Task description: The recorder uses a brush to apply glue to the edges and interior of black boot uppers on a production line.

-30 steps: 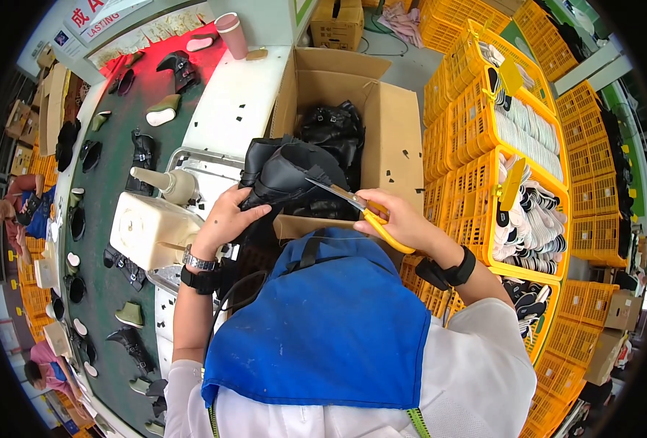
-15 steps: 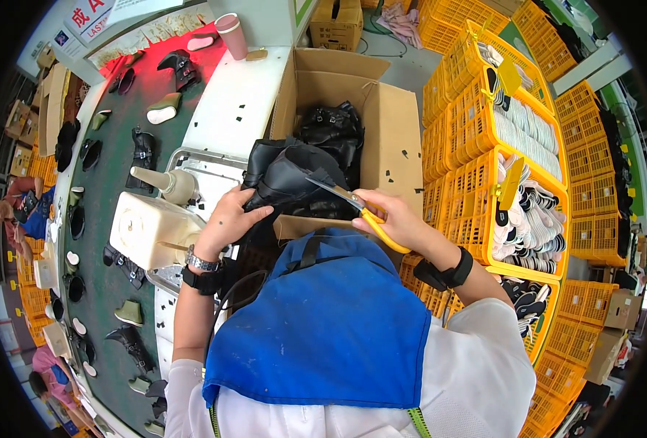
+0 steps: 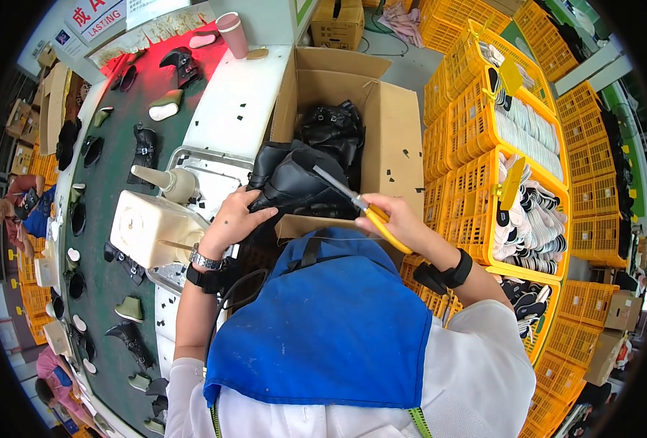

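My left hand (image 3: 236,217) is closed on a black leather boot upper (image 3: 294,179), thumb on the near side. The upper lies tilted over the front of an open cardboard box (image 3: 394,139). In my right hand (image 3: 400,221) is a pair of scissors (image 3: 383,225) with yellow handles. Their grey blades look closed together and point up and left, over the upper's right part; I cannot tell whether they touch it. More black buckled boot uppers (image 3: 330,125) lie deeper in the box.
To the left, a metal tray (image 3: 210,162) and a cream plastic container (image 3: 148,230) stand beside a green belt (image 3: 112,212) carrying boots and soles. A pink cup (image 3: 231,36) stands at the back. Yellow crates (image 3: 469,190) of insoles line the right. People work at far left.
The scissors have swung so their blades point more upward, and the blades have come together. The upper has shifted slightly under my left hand, which keeps its hold.
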The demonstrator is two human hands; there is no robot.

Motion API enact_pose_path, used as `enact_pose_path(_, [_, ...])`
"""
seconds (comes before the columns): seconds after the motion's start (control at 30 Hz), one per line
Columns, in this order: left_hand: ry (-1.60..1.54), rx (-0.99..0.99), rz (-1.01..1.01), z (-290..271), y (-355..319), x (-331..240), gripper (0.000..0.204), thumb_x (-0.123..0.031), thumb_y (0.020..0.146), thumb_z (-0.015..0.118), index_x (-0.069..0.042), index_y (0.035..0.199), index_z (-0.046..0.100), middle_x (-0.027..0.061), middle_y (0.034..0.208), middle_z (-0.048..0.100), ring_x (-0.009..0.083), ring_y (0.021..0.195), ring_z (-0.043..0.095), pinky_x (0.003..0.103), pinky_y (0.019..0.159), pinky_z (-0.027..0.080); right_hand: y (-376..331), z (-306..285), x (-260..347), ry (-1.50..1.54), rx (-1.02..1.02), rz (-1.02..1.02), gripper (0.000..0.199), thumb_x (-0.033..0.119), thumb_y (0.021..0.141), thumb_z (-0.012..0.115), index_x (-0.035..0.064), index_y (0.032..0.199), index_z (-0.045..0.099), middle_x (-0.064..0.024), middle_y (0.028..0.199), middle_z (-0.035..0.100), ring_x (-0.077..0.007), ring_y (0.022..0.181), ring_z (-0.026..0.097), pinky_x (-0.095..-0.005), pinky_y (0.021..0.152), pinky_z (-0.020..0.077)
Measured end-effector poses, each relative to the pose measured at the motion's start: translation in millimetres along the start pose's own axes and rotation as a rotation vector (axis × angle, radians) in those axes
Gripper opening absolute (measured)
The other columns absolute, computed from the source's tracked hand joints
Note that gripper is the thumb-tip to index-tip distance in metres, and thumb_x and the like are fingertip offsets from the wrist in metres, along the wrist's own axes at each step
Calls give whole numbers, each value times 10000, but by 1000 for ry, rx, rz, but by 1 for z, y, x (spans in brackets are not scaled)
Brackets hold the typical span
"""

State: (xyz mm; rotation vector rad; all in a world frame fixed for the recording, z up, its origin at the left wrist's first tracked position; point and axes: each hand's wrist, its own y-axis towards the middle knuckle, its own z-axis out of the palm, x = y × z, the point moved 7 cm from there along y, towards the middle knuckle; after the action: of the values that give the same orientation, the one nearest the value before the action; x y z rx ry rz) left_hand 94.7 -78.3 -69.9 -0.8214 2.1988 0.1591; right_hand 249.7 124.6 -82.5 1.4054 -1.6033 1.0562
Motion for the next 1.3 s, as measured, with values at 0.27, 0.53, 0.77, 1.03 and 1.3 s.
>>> enact_pose_path(0.27, [7, -150, 46, -11, -5, -7, 265, -155, 692, 700, -1, 891, 618, 185, 891, 568, 350, 843, 537, 377, 753, 436, 6, -50, -33, 65, -154, 106, 351, 124, 807, 639, 9, 1115, 516, 10, 761, 483, -62, 672, 426, -211, 594, 376])
enact_pose_path(0.53, [-54, -122, 262, -13, -5, -30, 290, 26, 606, 686, -5, 888, 622, 166, 989, 562, 344, 921, 540, 356, 797, 441, 26, -57, -9, -123, -129, -140, 361, 76, 788, 614, 76, 1137, 520, -55, 753, 490, -131, 649, 473, -267, 602, 411])
enact_pose_path(0.77, [-206, -16, 157, -6, -8, -17, 345, 69, 578, 642, 0, 915, 633, 131, 1133, 523, 283, 1050, 507, 324, 890, 397, 27, -38, 4, -212, 136, -180, 416, 26, 759, 617, 37, 1156, 495, -76, 844, 506, -167, 739, 494, -269, 662, 423])
enact_pose_path(1.03, [-452, 86, 156, 2, -12, -22, 365, 79, 535, 568, 4, 885, 639, 119, 1161, 517, 271, 1087, 491, 309, 954, 344, 23, -29, -4, -185, 186, -148, 423, 40, 755, 621, 44, 1159, 495, -85, 843, 505, -192, 747, 497, -283, 666, 428])
enact_pose_path(1.3, [-484, 149, 106, 10, -17, -16, 304, 73, 562, 568, 11, 852, 637, 117, 1213, 495, 259, 1116, 480, 289, 962, 328, 14, -35, 6, -188, 178, -188, 422, 33, 761, 616, 73, 1166, 502, -86, 863, 514, -203, 754, 517, -288, 662, 439])
